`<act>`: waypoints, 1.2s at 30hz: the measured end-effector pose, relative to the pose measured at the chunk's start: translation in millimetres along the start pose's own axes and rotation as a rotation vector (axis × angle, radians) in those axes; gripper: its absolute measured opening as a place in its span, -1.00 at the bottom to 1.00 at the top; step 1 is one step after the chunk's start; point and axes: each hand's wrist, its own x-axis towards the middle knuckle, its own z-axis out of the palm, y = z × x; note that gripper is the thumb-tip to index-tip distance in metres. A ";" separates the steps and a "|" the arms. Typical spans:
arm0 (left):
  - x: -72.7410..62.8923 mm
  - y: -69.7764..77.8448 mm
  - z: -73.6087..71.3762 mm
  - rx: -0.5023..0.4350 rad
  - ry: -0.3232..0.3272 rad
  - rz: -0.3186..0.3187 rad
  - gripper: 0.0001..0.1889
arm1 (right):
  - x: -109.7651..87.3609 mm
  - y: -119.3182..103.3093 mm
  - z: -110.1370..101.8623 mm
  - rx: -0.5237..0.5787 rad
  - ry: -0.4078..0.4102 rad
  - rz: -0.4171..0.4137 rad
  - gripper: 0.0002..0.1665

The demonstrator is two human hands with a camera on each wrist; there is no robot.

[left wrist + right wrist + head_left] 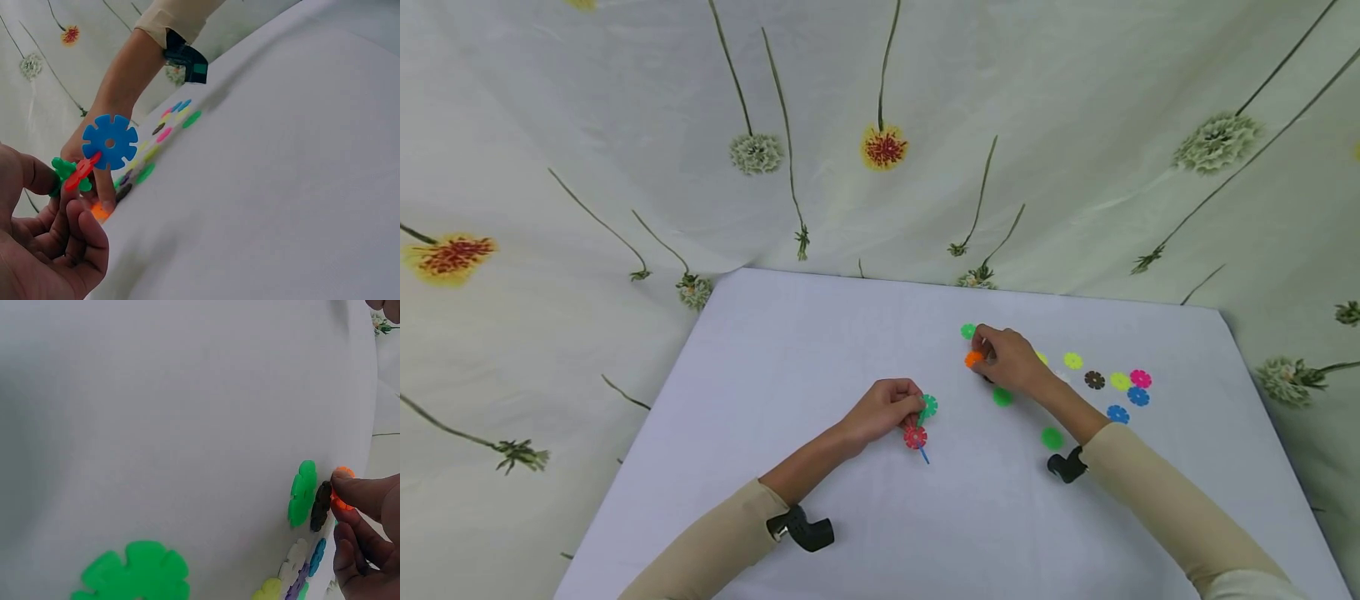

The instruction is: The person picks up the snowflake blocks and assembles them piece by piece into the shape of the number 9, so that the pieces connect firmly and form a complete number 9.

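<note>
My left hand (880,414) pinches a green notched plastic disc (929,406) between thumb and fingers. Slotted onto it is a red disc (915,437), and a blue disc (119,153) stands joined at the end of the red one. On the table's far middle, my right hand (1011,360) pinches an orange disc (973,359) by its edge. Close beside those fingertips lie a dark brown disc (320,506) and a green disc (302,494). Another green disc (967,331) is just beyond the right hand.
Several loose discs lie right of the right hand, among them a yellow disc (1072,361), a brown disc (1094,380), a pink disc (1141,379) and a blue disc (1117,414). A green disc (1052,438) lies under the right forearm. The white table (775,333) meets a flowered cloth behind.
</note>
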 end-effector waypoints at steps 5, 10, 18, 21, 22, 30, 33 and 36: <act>0.5 0.4 0.1 -0.014 -0.005 0.002 -0.80 | -3.6 0.6 3.0 0.023 0.012 -0.042 -0.78; 0.2 3.0 1.3 -0.018 -0.011 0.008 -0.79 | -6.7 0.2 8.5 0.059 0.095 -0.093 -0.81; 2.0 3.6 3.0 -0.028 -0.009 -0.005 -0.81 | -18.3 -6.4 5.6 0.225 0.180 -0.132 -0.80; 2.9 1.8 2.6 -0.028 -0.012 -0.006 -0.80 | -24.2 -8.8 6.3 0.293 0.163 -0.161 -0.78; 3.1 1.4 2.4 -0.028 -0.014 -0.006 -0.80 | -26.2 -9.4 6.5 0.310 0.157 -0.167 -0.78; 2.5 0.1 1.3 -0.005 -0.001 0.019 -0.79 | -42.1 -19.6 5.6 0.406 0.102 -0.132 -0.78; 1.9 1.4 1.6 -0.007 -0.004 0.030 -0.78 | -49.6 -24.8 4.6 0.454 0.081 -0.099 -0.78; 2.1 2.6 2.6 -0.019 -0.015 0.029 -0.77 | -56.1 -28.9 5.3 0.501 0.069 -0.095 -0.79</act>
